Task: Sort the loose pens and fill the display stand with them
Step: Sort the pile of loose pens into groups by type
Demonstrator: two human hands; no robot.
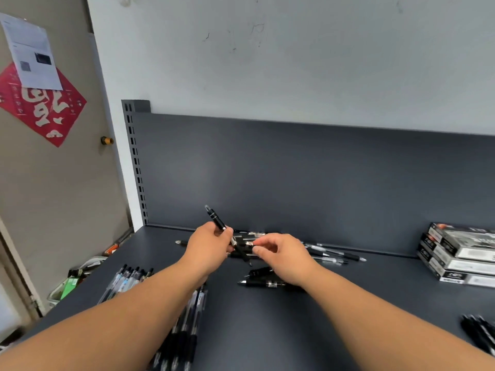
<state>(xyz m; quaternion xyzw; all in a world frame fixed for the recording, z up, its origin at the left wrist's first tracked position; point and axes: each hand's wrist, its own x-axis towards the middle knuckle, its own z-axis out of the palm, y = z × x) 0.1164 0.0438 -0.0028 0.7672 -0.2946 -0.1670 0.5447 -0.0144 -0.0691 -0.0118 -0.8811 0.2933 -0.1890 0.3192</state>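
Note:
My left hand (207, 243) grips a black pen (217, 220) that tilts up and to the left, its clear end raised above the shelf. My right hand (282, 254) hovers close beside it, fingers curled around a small silver-tipped pen piece (249, 243). Two black pens (263, 283) lie just below my right hand. A loose pile of pens (334, 254) stretches along the back of the dark shelf (348, 311). Sorted rows of pens lie under my left forearm (184, 325) and at its left (128, 279). No display stand is in view.
Stacked pen boxes (460, 254) sit at the right end of the shelf. More black pens (479, 330) lie at the front right edge. The shelf's dark back panel (294, 170) rises behind. A crate of clutter (72, 285) sits below the left edge.

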